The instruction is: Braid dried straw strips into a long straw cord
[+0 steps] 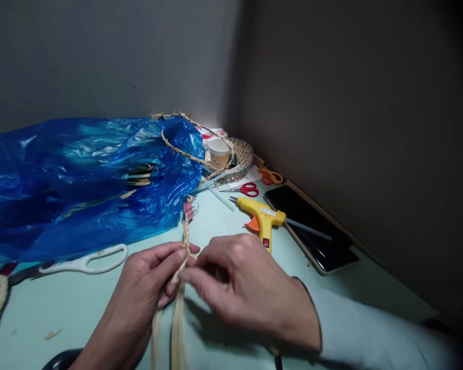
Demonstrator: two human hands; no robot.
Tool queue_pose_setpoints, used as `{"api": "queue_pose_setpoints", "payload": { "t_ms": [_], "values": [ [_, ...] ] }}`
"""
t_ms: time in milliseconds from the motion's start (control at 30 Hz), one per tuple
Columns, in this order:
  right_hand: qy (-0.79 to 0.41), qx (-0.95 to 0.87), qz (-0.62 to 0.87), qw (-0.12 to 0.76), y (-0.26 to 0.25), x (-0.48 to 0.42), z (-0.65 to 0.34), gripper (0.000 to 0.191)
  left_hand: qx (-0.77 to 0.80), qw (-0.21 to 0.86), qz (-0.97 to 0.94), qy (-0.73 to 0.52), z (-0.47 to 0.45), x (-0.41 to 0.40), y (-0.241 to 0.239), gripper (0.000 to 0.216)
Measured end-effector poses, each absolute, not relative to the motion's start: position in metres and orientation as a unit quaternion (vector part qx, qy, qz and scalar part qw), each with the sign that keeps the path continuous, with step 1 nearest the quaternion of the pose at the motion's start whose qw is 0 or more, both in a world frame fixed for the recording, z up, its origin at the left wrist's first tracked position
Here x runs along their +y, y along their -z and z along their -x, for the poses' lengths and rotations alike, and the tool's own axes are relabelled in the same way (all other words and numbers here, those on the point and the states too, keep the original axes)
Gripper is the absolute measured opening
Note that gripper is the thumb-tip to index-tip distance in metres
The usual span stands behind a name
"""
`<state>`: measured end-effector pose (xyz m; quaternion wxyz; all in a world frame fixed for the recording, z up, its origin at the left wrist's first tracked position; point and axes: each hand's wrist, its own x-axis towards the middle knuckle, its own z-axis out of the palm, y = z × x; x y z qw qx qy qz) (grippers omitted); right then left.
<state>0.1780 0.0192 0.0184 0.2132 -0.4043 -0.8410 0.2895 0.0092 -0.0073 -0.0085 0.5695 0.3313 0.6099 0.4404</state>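
A thin braid (185,228) of pale straw strips runs down from a pink binder clip (189,209) that grips its far end. My left hand (148,277) pinches the braid's lower end between thumb and fingers. Just to the right, my right hand (241,288) is closed, its thumb and forefinger at a short folded strip beside the braid. Below the hands, loose flat straw strips (178,329) hang toward the table's near edge. The right fingertips partly hide where the strips cross.
A blue plastic bag (81,190) spreads over the left side. White-handled scissors (87,262) lie before it. To the right are a yellow glue gun (268,216), a black phone-like device (312,226), red scissors (249,189) and orange scissors (270,176). A woven basket (245,154) and cup (219,154) stand behind.
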Motion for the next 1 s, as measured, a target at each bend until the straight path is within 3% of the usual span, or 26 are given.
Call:
{"api": "queue_pose_setpoints", "payload": {
  "t_ms": [100,267,433,600,733,1000],
  "values": [
    [-0.335,-0.79,0.441,0.262,-0.017,0.03,-0.18,0.025,0.589,0.585,-0.333,-0.447,-0.007,-0.007,0.007,0.028],
    [-0.549,-0.741,0.341,0.184,-0.006,0.037,-0.176,0.021,0.585,0.607,-0.297,-0.45,-0.007,-0.006,0.008,0.028],
    [-0.504,-0.747,0.381,0.208,-0.001,0.037,-0.173,0.02,0.608,0.591,-0.278,-0.452,-0.011,-0.009,0.01,0.032],
    [-0.48,-0.736,0.422,0.22,0.002,0.034,-0.172,0.03,0.611,0.566,-0.303,-0.463,-0.017,-0.013,0.011,0.043],
    [-0.495,-0.731,0.406,0.235,0.006,0.033,-0.169,0.021,0.606,0.528,-0.352,-0.479,-0.022,-0.016,0.01,0.05],
    [-0.567,-0.66,0.398,0.289,0.015,0.036,-0.161,0.021,0.655,0.403,-0.47,-0.433,-0.021,-0.02,0.005,0.037]
  ]
}}
